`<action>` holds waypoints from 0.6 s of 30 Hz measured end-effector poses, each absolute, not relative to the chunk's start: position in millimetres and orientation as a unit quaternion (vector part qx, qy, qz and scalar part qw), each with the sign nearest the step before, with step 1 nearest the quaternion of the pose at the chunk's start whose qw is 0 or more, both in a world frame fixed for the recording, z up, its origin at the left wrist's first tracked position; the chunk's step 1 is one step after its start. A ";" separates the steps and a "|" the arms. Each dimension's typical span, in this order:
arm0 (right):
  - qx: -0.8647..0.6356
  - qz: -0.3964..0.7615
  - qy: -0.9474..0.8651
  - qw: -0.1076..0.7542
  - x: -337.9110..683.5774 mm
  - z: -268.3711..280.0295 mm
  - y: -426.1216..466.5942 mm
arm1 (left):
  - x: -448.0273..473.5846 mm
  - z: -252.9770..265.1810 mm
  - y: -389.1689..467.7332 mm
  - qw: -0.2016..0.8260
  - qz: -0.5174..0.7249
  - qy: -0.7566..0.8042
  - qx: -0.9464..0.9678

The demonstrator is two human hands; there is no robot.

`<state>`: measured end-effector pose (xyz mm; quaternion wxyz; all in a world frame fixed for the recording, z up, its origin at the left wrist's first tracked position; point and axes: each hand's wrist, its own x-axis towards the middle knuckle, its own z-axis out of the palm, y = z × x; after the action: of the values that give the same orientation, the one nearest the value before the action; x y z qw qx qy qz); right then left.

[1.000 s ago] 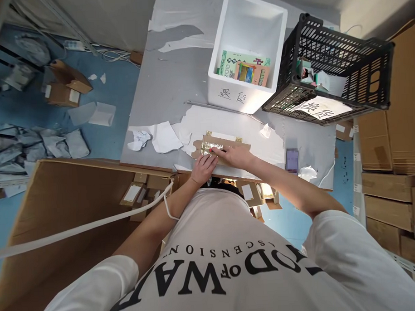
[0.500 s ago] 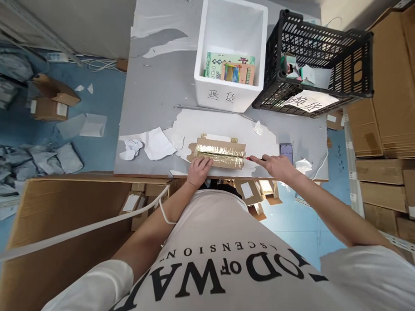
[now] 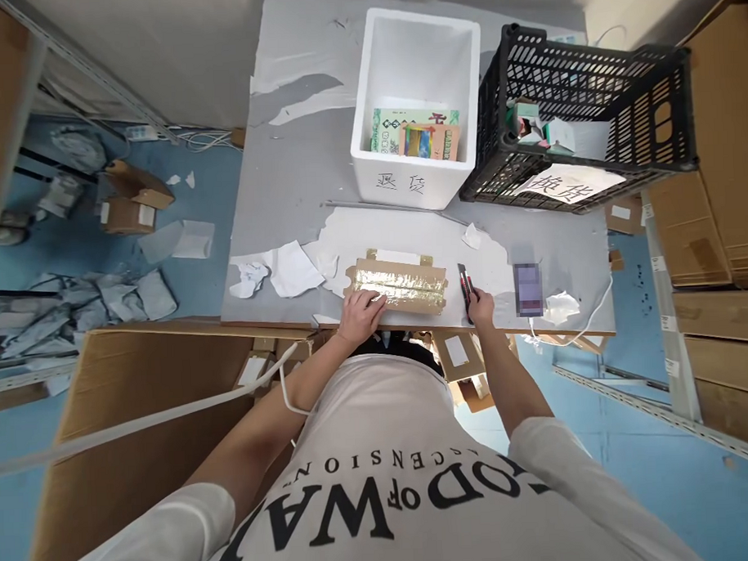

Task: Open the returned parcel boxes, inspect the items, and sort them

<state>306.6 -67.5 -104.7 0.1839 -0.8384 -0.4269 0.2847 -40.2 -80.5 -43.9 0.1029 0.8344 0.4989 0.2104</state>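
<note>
A small flat cardboard box [image 3: 404, 273] lies near the table's front edge, its top banded with shiny clear tape. My left hand [image 3: 361, 315] rests on its near left corner, fingers bent over the edge and holding it against the table. To the right of the box, my right hand [image 3: 481, 308] grips a black and red utility knife [image 3: 466, 287] by its handle. The knife points away from me, low over the table or on it, apart from the box. My right palm hides part of the handle.
Behind the box stand a white foam box [image 3: 364, 170] with printed packets inside and a black plastic crate [image 3: 593, 68] holding small cartons. A phone [image 3: 528, 290] lies at right. Crumpled paper [image 3: 293, 268] is at left. A large open carton [image 3: 169, 378] stands below the table's left front.
My right hand has drawn the knife away from the box's right end and turned it to point away from me. My left hand stays on the box. The whole view has shifted slightly.
</note>
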 end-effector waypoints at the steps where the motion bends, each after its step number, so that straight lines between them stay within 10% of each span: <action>1: -0.839 0.274 -0.424 0.201 302.5 -99.2 -67.6 | -39.3 -43.3 -80.3 0.108 0.207 0.501 0.833; 9: -0.674 0.506 -0.449 0.295 210.8 -34.7 -73.8 | -75.1 -39.2 -72.8 0.179 0.216 0.578 0.766; 18: -0.684 0.517 -0.408 0.313 201.8 -31.5 -73.3 | -233.1 -77.3 21.1 0.265 0.039 0.909 0.321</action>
<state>201.8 -73.3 -31.5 0.3129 -0.6838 -0.4083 0.5175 -233.1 21.1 -77.3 0.2651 0.3205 0.9086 0.0386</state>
